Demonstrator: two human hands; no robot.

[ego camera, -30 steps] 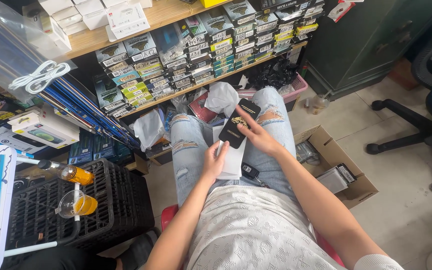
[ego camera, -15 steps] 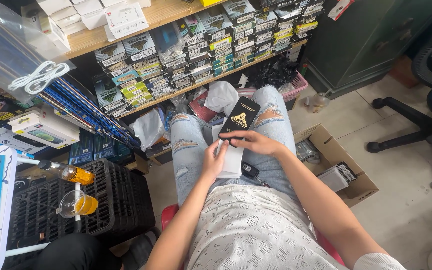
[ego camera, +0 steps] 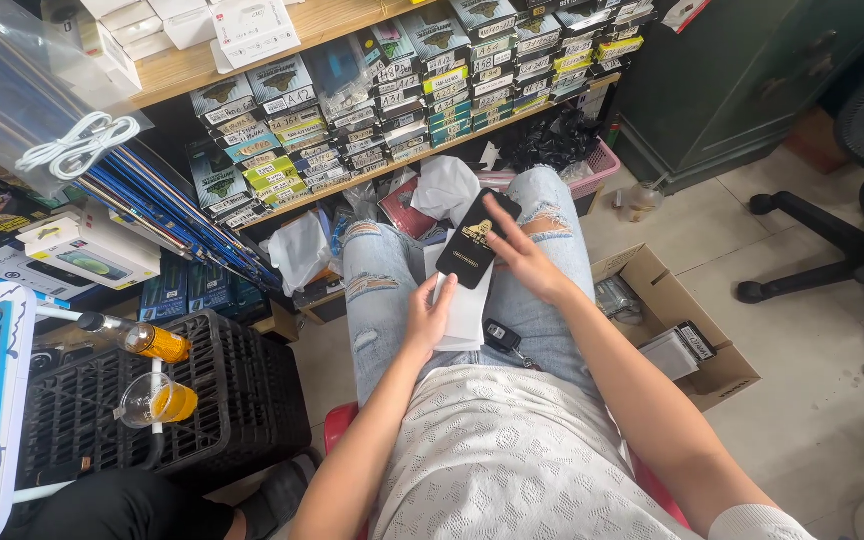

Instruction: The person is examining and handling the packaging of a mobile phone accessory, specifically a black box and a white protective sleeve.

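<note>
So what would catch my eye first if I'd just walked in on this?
Probably the flat black package with a gold emblem, held over the lap in ripped jeans by the right hand while the left hand grips a white sheet beneath it. Behind, wooden shelves hold dense stacks of small boxes, and a black crate at left carries an orange drink bottle.
</note>
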